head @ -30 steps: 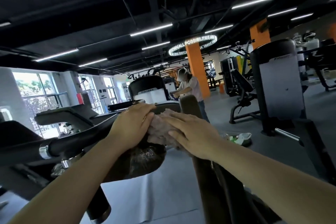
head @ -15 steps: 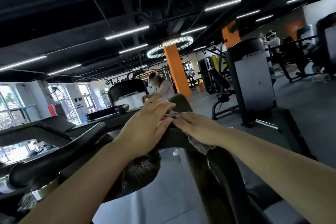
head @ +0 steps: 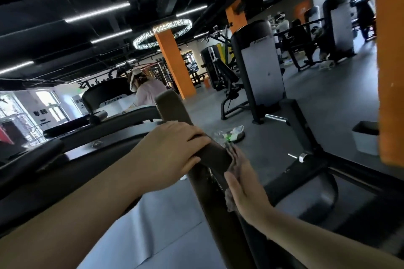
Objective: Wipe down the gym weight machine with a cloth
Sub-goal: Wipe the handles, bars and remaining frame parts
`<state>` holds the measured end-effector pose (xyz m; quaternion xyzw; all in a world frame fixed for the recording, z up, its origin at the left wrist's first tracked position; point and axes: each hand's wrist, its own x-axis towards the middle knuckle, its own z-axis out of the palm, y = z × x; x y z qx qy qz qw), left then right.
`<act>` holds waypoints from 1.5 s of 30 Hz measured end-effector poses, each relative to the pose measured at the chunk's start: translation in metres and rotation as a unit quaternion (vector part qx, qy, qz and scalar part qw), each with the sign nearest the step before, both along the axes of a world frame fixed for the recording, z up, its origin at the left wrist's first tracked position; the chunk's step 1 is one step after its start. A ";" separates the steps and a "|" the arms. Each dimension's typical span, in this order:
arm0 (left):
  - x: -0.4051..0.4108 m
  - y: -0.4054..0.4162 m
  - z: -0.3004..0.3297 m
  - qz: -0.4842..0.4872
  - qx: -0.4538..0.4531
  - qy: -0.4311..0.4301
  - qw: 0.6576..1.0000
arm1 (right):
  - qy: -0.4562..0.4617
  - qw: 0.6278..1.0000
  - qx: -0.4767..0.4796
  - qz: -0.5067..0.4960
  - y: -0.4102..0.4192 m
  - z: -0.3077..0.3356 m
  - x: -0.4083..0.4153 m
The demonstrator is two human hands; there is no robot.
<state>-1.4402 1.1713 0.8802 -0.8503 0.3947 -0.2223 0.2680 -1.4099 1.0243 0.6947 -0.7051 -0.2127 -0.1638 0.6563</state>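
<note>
Left grip (head: 172,155) curled over pad (head: 175,111), cloth (head: 230,200) — mostly hidden — under right hand (head: 244,188)

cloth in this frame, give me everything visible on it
The cloth is mostly hidden: a pale grey-pink, fuzzy-looking rag, crumpled, pressed flat by the right hand against the right side face of the dark padded upright of the machine. Only a scrunched edge shows below the palm, and a blurred strip by the fingers. The left hand grips the pad, not the cloth.
</note>
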 end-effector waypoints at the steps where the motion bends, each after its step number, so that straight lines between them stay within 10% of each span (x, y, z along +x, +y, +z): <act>1: 0.002 -0.001 -0.003 0.001 0.008 -0.005 1.000 | -0.052 0.995 -0.068 -0.049 0.002 -0.003 0.001; 9: 0.005 -0.004 -0.006 0.035 0.019 0.000 0.999 | -0.364 0.842 -0.316 -0.241 0.000 0.004 0.020; 14: 0.005 -0.004 -0.003 0.037 0.044 -0.008 0.998 | -0.509 0.653 -0.548 -0.120 -0.046 -0.057 0.040; 19: 0.002 -0.010 -0.005 0.047 0.055 -0.018 0.997 | -0.572 0.598 -0.558 -0.060 -0.059 -0.045 0.049; 29: -0.002 -0.016 -0.026 0.037 0.068 -0.054 0.996 | -0.516 0.698 -0.469 -0.164 -0.033 -0.042 0.040; 35: -0.015 -0.030 -0.110 0.025 0.023 -0.034 0.999 | -0.329 0.853 -0.312 -0.258 0.016 -0.075 0.006; 45: -0.022 -0.022 -0.204 0.026 -0.017 0.000 1.000 | -0.147 0.879 -0.270 -0.364 0.042 -0.130 -0.030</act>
